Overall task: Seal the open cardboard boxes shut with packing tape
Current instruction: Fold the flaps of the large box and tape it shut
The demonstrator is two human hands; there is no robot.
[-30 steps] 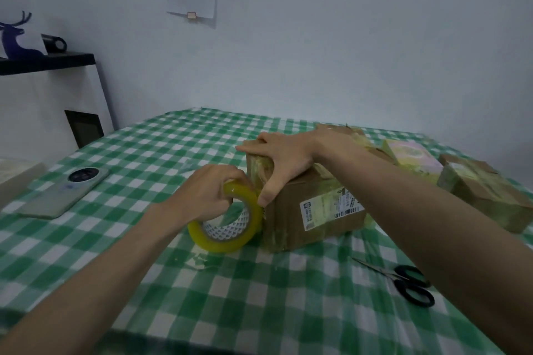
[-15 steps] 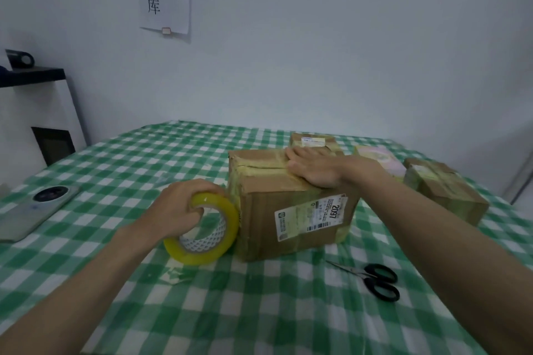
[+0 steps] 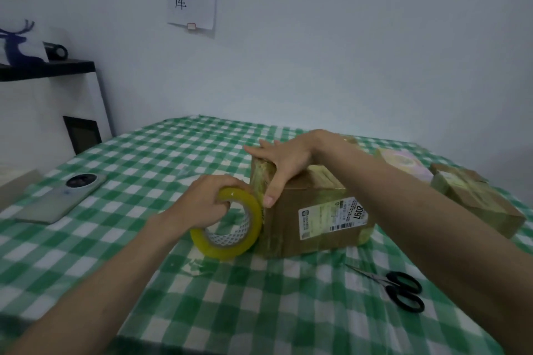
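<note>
A brown cardboard box (image 3: 314,219) with a white shipping label stands in the middle of the green checked table, yellowish tape running over its top and left end. My right hand (image 3: 284,158) lies flat on the box's top left corner, fingers straight, thumb pressing down the near left edge. My left hand (image 3: 207,200) grips a yellow roll of packing tape (image 3: 230,228), which stands on edge against the box's left side.
Black-handled scissors (image 3: 399,290) lie near the front right. Another taped brown box (image 3: 476,199) and a pale pink packet (image 3: 403,163) sit at the right rear. A phone (image 3: 62,199) lies at the left. A crumpled scrap of clear tape (image 3: 199,264) lies below the roll.
My right hand slid from the middle of the box top back to its left corner, thumb now over the edge. The tape roll stays against the box's left side.
</note>
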